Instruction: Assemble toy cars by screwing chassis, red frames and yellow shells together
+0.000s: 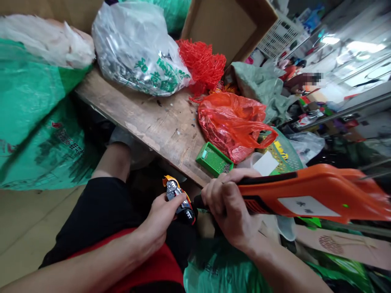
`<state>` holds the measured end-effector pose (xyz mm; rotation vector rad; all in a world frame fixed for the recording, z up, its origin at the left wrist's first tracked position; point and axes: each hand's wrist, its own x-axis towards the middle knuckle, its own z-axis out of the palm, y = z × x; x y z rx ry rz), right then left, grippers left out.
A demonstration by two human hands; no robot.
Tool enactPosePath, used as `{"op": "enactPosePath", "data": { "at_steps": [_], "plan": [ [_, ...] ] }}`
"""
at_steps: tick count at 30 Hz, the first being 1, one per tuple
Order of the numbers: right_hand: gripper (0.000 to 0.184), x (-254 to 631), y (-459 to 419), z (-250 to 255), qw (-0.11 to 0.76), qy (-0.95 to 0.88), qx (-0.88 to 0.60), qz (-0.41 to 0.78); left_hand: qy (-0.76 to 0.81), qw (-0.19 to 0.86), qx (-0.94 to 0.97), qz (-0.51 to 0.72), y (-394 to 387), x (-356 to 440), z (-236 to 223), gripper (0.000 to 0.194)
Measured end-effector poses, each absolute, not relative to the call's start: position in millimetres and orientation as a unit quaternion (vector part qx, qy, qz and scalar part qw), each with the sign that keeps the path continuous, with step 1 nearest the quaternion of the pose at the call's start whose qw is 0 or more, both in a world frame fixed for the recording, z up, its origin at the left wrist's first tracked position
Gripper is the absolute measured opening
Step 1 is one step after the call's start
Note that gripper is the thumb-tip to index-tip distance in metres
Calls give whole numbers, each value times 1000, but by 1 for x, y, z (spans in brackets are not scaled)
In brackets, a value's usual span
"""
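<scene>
A small toy car (pixel 180 201) with orange and grey-black parts is gripped in my left hand (pixel 163 213), the thumb pressed on its near side. Its underside seems to face up. My right hand (pixel 227 201) wraps round the front of an orange electric screwdriver (pixel 293 191) with a white label. The tool lies nearly level, and its dark tip (pixel 200 201) points left at the toy car. Whether the tip touches the car is hard to make out. Just beyond my right hand, a green basket (pixel 210 160) with small metal screws stands at the table edge.
On the wooden table (pixel 165 122) lie a clear bag of silvery parts (pixel 137 49), red netting (pixel 201 65) and a red plastic bag (pixel 232 120). Green sacks (pixel 33 110) stand at the left. A cardboard box (pixel 226 28) is at the back; a person (pixel 301 81) sits far right.
</scene>
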<state>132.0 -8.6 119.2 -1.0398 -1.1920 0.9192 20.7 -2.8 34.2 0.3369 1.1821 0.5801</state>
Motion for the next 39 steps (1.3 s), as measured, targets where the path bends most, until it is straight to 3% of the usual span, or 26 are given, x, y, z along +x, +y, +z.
{"op": "enactPosePath", "data": {
  "at_steps": [39],
  "plan": [
    [10, 122, -6, 96, 596, -485, -445, 460, 543, 763, 204, 285, -11, 19, 31, 40]
  ]
}}
